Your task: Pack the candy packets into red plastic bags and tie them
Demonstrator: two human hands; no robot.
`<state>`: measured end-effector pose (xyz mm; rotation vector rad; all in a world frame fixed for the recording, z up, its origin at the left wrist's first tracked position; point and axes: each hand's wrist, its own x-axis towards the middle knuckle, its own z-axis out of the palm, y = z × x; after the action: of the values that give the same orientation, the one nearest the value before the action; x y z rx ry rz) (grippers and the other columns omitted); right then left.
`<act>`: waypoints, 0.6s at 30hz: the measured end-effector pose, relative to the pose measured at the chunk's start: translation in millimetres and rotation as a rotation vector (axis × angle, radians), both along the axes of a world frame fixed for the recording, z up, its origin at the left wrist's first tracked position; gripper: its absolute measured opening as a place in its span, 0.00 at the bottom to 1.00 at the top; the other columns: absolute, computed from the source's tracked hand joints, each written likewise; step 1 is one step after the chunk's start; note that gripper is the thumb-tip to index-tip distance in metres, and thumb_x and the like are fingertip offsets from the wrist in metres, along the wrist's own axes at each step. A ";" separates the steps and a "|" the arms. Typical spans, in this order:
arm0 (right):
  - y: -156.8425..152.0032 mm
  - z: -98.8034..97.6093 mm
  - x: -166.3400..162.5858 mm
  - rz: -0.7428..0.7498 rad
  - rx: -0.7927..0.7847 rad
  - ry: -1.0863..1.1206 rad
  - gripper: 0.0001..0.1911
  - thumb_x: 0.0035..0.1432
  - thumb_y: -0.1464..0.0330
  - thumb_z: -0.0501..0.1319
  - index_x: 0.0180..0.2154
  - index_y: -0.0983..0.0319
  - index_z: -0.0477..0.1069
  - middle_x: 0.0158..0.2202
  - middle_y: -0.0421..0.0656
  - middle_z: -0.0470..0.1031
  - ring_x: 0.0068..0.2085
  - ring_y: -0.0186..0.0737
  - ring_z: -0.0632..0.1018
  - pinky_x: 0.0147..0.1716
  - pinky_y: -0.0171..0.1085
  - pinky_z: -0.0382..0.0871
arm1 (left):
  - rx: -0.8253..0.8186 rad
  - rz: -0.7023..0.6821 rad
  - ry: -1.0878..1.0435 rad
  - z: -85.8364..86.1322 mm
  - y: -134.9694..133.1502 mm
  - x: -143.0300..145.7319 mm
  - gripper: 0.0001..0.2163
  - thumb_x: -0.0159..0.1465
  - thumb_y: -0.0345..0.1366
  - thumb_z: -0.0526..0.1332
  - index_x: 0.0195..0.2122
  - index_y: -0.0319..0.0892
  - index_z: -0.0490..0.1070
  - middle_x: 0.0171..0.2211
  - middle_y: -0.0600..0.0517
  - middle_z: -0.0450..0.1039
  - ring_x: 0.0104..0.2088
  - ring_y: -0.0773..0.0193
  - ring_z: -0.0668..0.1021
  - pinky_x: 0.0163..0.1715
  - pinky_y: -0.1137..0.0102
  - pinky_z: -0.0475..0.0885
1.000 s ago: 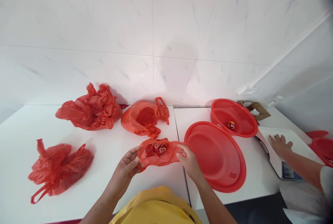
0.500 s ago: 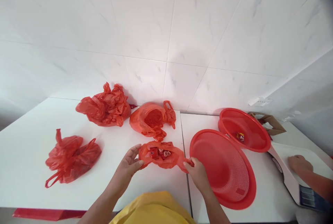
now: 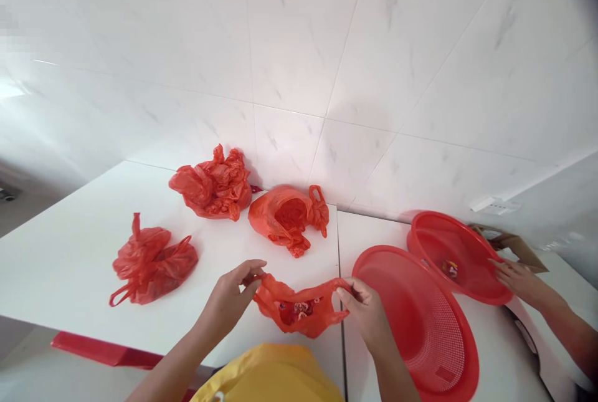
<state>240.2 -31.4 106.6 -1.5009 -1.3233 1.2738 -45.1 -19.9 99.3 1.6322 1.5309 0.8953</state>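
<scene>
A red plastic bag [image 3: 303, 321] sits at the front of the white table, its mouth spread wide. Inside it lie several small red packets [image 3: 301, 308] with pale printed marks. My left hand [image 3: 238, 293] pinches the bag's left rim between thumb and fingers. On the opposite side, my right hand [image 3: 362, 302] grips the gathered right edge. Just behind stands another red plastic bag [image 3: 266, 218] with its mouth facing forward.
Two more red bags, a crumpled one [image 3: 210, 193] and one with upright handles [image 3: 154, 265], lie leftward. To the right are a red perforated basket [image 3: 387, 302] and a red basin [image 3: 460, 240] with small wrapped items. A co-worker's hand [image 3: 518, 280] touches the basin, above a white scale [image 3: 555, 358].
Both my hands have brought the bag lower, nearer my body, its mouth tipped more toward me. The co-worker's hand has moved from the scale to the basin's rim. My view has turned left.
</scene>
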 end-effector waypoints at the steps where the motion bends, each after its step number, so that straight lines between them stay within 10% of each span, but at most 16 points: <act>1: -1.3 0.5 0.4 0.019 -0.006 -0.022 0.12 0.57 0.59 0.58 0.34 0.61 0.71 0.28 0.39 0.70 0.31 0.37 0.69 0.32 0.35 0.64 | 0.046 -0.032 0.071 3.9 -1.9 -0.1 0.13 0.62 0.32 0.55 0.47 0.47 0.71 0.37 0.51 0.77 0.36 0.63 0.77 0.38 0.66 0.72; 10: -4.6 -14.6 -0.6 -0.063 0.008 0.188 0.11 0.55 0.59 0.63 0.29 0.59 0.67 0.48 0.47 0.74 0.51 0.46 0.72 0.47 0.41 0.66 | 0.170 -0.334 0.340 29.8 -7.7 9.2 0.13 0.64 0.28 0.53 0.44 0.48 0.74 0.33 0.53 0.78 0.35 0.62 0.76 0.36 0.69 0.69; 18: -18.9 -42.0 -36.9 -0.135 -0.146 0.532 0.18 0.59 0.51 0.56 0.26 0.57 0.65 0.16 0.33 0.56 0.19 0.31 0.60 0.21 0.32 0.58 | -0.004 -0.579 0.097 45.6 -15.5 34.5 0.19 0.54 0.21 0.54 0.42 0.47 0.76 0.36 0.54 0.78 0.35 0.66 0.77 0.37 0.75 0.69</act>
<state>203.3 -50.3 64.6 -1.2007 -0.7855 1.5667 -10.6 -35.4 145.0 1.9866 1.0183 0.4995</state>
